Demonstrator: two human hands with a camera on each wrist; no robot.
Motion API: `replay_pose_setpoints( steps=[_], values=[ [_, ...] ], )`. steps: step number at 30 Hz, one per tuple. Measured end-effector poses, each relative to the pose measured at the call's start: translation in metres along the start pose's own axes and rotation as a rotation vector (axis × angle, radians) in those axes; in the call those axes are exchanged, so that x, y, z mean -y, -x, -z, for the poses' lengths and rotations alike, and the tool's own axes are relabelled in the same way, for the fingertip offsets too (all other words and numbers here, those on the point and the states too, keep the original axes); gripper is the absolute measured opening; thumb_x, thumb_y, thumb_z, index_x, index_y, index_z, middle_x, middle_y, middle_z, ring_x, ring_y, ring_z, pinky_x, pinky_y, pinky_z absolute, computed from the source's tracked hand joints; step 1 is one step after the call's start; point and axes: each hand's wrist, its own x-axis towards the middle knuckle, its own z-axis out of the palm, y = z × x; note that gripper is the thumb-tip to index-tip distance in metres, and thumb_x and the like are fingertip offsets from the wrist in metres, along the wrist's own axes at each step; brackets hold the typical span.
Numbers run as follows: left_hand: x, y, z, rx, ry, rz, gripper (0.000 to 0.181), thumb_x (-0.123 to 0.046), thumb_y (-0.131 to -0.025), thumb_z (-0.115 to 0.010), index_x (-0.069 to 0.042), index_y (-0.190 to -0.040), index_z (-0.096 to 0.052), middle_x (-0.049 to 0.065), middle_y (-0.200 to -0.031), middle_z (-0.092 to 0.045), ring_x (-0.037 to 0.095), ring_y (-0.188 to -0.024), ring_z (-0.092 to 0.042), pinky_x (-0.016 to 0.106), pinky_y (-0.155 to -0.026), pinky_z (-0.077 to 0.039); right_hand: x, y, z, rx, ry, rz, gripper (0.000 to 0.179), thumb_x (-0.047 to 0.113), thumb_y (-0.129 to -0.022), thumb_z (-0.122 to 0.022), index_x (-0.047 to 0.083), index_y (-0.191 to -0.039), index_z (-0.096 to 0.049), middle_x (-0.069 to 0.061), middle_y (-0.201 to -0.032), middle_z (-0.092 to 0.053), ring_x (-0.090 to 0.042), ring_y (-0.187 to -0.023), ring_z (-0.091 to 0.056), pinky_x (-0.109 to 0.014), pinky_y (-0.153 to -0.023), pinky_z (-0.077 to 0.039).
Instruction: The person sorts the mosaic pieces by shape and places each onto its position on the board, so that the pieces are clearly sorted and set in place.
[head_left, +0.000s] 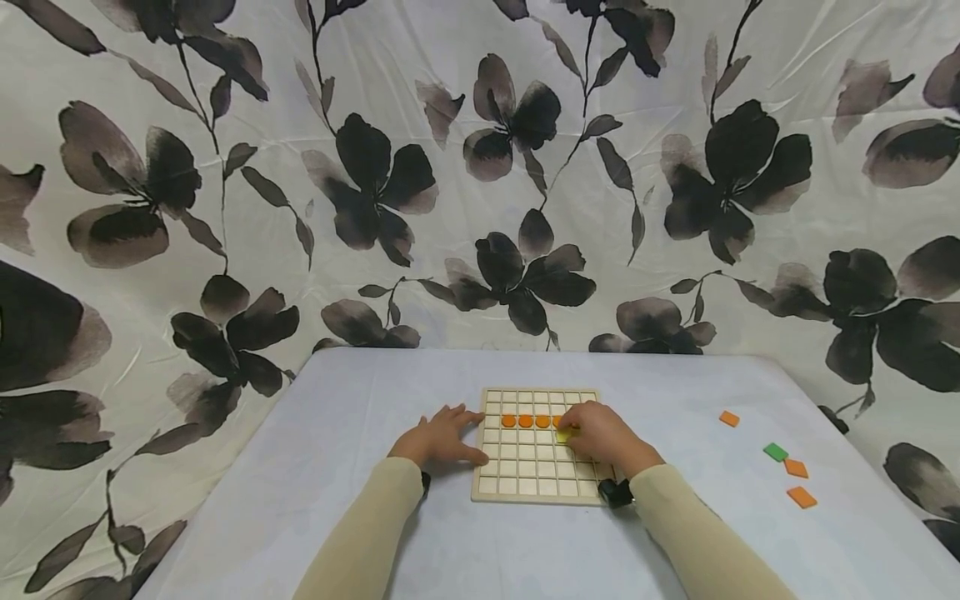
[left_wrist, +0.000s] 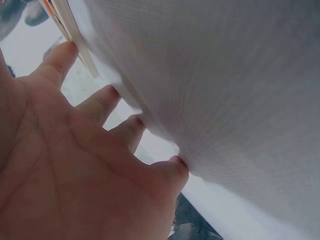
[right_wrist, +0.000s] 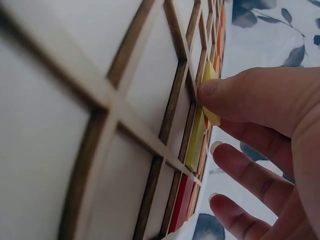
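- Head view: your left hand (head_left: 441, 438), fingers spread, touches the left edge of a pale grid board (head_left: 517, 486).
- Your right hand (head_left: 606, 435) pinches a yellow tile (right_wrist: 210, 72) at the board's right half.
- Orange discs (head_left: 526, 422) line one row beside that hand.
- Loose orange tiles (head_left: 802, 497) and a green tile (head_left: 776, 452) lie farther right.

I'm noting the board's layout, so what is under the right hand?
The right hand pinches a yellow piece; near it, another yellow piece and a red piece sit in the board. The head view cannot show every cell the hand covers.
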Motion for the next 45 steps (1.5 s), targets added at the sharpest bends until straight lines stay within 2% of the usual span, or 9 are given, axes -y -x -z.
replay_pose_setpoints(
  steps=[7,16,23,28,36,41,45],
  values=[
    [-0.003,-0.004,0.001,0.008,-0.004,-0.008,0.084,-0.059,-0.076,-0.072,-0.026,-0.147,-0.042,0.009,-0.159,-0.029,0.037,-0.149,-0.018,0.068,-0.115,-0.015,-0.001,0.000,0.002,-0.013,-0.012,-0.017,0.020,0.006,-0.082,-0.071,0.012,-0.100,-0.077,-0.003,-0.108,-0.073,-0.027,-0.111,-0.063,-0.045,-0.100,-0.048],
    [0.000,-0.007,-0.009,0.018,-0.010,-0.002,0.084,-0.061,-0.075,-0.072,-0.028,-0.147,-0.042,0.007,-0.159,-0.030,0.036,-0.149,-0.019,0.067,-0.115,-0.016,-0.004,0.005,-0.007,0.010,-0.065,-0.080,0.015,0.009,-0.084,-0.072,0.014,-0.097,-0.078,0.001,-0.105,-0.074,-0.023,-0.112,-0.064,-0.043,-0.099,-0.049],
    [0.001,-0.011,-0.015,0.022,-0.008,0.010,0.085,-0.062,-0.074,-0.072,-0.029,-0.146,-0.043,0.007,-0.159,-0.030,0.035,-0.149,-0.019,0.067,-0.115,-0.015,-0.004,0.008,-0.008,-0.005,-0.068,-0.046,0.012,0.007,-0.085,-0.071,0.011,-0.094,-0.077,-0.001,-0.105,-0.073,-0.023,-0.108,-0.065,-0.042,-0.097,-0.051],
    [0.001,-0.012,-0.015,0.012,-0.022,0.006,0.085,-0.064,-0.075,-0.071,-0.029,-0.147,-0.042,0.006,-0.159,-0.029,0.035,-0.149,-0.019,0.067,-0.115,-0.015,-0.008,0.010,-0.006,-0.024,-0.023,-0.002,0.013,0.006,-0.085,-0.072,0.012,-0.095,-0.078,-0.001,-0.103,-0.073,-0.022,-0.106,-0.066,-0.041,-0.095,-0.052],
    [0.000,-0.005,-0.010,0.015,-0.004,0.014,0.085,-0.061,-0.075,-0.072,-0.027,-0.146,-0.043,0.008,-0.159,-0.030,0.036,-0.149,-0.020,0.068,-0.114,-0.017,-0.014,0.017,0.006,-0.018,-0.005,0.028,0.016,0.007,-0.088,-0.066,0.010,-0.099,-0.077,-0.003,-0.106,-0.073,-0.027,-0.108,-0.065,-0.045,-0.095,-0.051],
    [0.000,-0.005,-0.008,0.001,-0.013,0.020,0.085,-0.062,-0.075,-0.072,-0.027,-0.146,-0.043,0.008,-0.159,-0.031,0.036,-0.149,-0.020,0.068,-0.114,-0.017,-0.019,0.022,0.017,-0.006,-0.027,-0.041,0.017,0.013,-0.091,-0.064,0.009,-0.104,-0.075,-0.004,-0.108,-0.072,-0.025,-0.106,-0.066,-0.044,-0.091,-0.053],
    [0.000,-0.004,-0.007,-0.005,-0.019,0.024,0.085,-0.063,-0.074,-0.072,-0.028,-0.146,-0.043,0.007,-0.158,-0.031,0.035,-0.149,-0.021,0.068,-0.114,-0.017,-0.026,0.025,0.025,0.005,-0.036,-0.114,0.018,0.020,-0.091,-0.066,0.010,-0.104,-0.075,-0.003,-0.108,-0.072,-0.024,-0.107,-0.064,-0.045,-0.094,-0.052]
  ],
)
